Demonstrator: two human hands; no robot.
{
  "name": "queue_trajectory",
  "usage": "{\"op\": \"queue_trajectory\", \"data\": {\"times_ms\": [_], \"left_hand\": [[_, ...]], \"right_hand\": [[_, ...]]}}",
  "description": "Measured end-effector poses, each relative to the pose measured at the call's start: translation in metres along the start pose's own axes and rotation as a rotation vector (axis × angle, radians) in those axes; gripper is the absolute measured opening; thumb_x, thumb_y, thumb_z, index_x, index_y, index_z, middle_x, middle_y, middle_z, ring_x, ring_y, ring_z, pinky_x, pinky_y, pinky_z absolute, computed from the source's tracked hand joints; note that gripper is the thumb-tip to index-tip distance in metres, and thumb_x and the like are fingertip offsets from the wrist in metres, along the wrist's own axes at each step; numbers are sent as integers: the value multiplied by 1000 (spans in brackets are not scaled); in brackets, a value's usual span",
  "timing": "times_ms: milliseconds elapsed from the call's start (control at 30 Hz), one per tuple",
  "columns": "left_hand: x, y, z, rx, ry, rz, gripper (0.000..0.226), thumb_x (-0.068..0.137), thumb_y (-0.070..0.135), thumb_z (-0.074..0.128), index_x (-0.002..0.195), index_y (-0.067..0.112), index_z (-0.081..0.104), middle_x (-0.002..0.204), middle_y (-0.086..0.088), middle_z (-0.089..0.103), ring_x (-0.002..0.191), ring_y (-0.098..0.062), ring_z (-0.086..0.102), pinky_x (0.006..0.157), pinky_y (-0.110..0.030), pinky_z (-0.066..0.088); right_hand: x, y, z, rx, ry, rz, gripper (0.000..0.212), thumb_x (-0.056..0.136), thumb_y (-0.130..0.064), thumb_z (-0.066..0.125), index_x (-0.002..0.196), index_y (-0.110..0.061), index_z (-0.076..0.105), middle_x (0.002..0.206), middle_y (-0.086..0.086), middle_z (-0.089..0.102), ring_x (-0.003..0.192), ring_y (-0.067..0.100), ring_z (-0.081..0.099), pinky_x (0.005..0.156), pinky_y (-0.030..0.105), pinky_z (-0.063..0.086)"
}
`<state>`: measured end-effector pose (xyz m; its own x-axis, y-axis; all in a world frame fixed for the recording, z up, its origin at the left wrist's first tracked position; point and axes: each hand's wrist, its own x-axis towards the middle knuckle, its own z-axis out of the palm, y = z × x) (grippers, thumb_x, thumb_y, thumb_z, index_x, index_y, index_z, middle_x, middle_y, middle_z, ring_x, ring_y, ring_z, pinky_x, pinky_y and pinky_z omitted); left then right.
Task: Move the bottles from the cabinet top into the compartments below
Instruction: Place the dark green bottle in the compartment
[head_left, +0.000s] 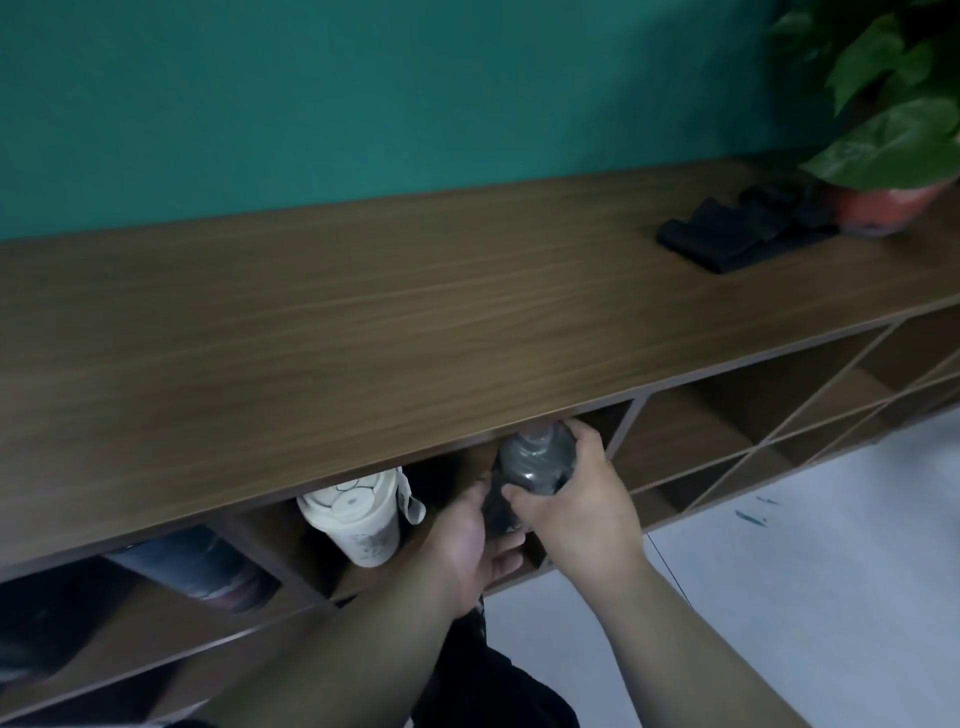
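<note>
A dark grey bottle (535, 462) is tilted at the mouth of a compartment just under the wooden cabinet top (363, 322). My right hand (582, 499) wraps its upper body and my left hand (478, 545) holds its lower end from below. A white cup-like bottle (358, 519) stands in the compartment to the left. Further left, a dark bottle with a red band (202, 566) lies in another compartment. I see no bottles standing on the cabinet top.
A black folded cloth (737, 234) and a potted plant in a red pot (883, 202) sit at the far right of the top. Diagonal-divider compartments (769, 415) run to the right. Pale floor (779, 597) lies below, and a green wall stands behind.
</note>
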<state>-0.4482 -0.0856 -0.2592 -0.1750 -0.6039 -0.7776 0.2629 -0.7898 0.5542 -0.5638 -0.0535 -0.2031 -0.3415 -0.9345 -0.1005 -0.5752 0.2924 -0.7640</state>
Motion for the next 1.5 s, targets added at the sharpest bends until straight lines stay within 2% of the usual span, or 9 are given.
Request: {"op": "queue_trajectory", "data": {"times_ms": [100, 333, 533, 633, 767, 967, 1067, 1200, 1500], "left_hand": [[3, 6, 4, 12, 0, -10, 35, 100, 53, 48, 110, 29, 72, 103, -2, 77, 109, -30, 72, 100, -50, 54], [13, 15, 10, 30, 34, -3, 25, 101, 52, 45, 104, 33, 61, 100, 3, 65, 111, -29, 68, 100, -52, 54], [11, 8, 6, 54, 57, 42, 52, 97, 57, 48, 138, 27, 59, 120, -2, 70, 107, -27, 70, 91, -48, 58], [2, 7, 7, 56, 126, 93, 50, 99, 55, 48, 142, 30, 53, 124, 3, 63, 109, -24, 67, 98, -50, 54], [-12, 9, 16, 44, 87, 162, 53, 106, 48, 40, 156, 36, 36, 151, 1, 51, 131, -27, 56, 113, -54, 41], [-20, 15, 29, 82, 80, 155, 51, 105, 50, 40, 153, 32, 45, 151, -1, 53, 136, -25, 51, 115, -51, 40], [-17, 16, 29, 89, 81, 149, 54, 104, 52, 41, 154, 29, 45, 154, -3, 51, 139, -24, 49, 117, -50, 39], [-11, 16, 27, 101, 75, 130, 61, 99, 60, 44, 149, 26, 52, 144, -8, 60, 132, -24, 56, 115, -48, 42], [-11, 23, 30, 179, 55, 118, 59, 99, 61, 38, 136, 22, 63, 128, -8, 70, 118, -24, 65, 108, -47, 50]], "right_hand": [[16, -1, 3, 25, 8, 16, 72, 71, -41, 85, 128, -33, 42, 114, -9, 67, 96, 12, 68, 79, 31, 56], [32, 0, 10, 88, 23, 3, 62, 71, -39, 87, 115, -34, 43, 111, -9, 66, 97, 12, 67, 72, 21, 49], [24, 16, 14, 196, -57, 34, 71, 72, -33, 89, 127, -35, 44, 120, -15, 64, 102, 1, 63, 66, 7, 44], [22, 28, 19, 260, -79, 59, 80, 72, -29, 88, 136, -37, 42, 126, -14, 64, 112, 7, 63, 83, 17, 49], [25, 37, 24, 320, -107, 70, 65, 73, -27, 85, 128, -38, 52, 116, -14, 72, 104, 4, 69, 91, 32, 56], [23, 34, 24, 391, -76, 76, 49, 81, -21, 80, 123, -36, 59, 106, -18, 75, 96, -6, 69, 73, 10, 49], [20, 34, 27, 384, -68, 80, 54, 81, -22, 80, 127, -37, 55, 108, -18, 73, 97, -5, 68, 76, 15, 49], [14, 38, 32, 377, -56, 89, 66, 77, -23, 78, 135, -39, 48, 116, -13, 71, 102, 3, 69, 84, 29, 55], [8, 39, 39, 365, -47, 124, 80, 71, -18, 75, 137, -46, 40, 125, -15, 65, 112, 3, 65, 94, 35, 57]]}}
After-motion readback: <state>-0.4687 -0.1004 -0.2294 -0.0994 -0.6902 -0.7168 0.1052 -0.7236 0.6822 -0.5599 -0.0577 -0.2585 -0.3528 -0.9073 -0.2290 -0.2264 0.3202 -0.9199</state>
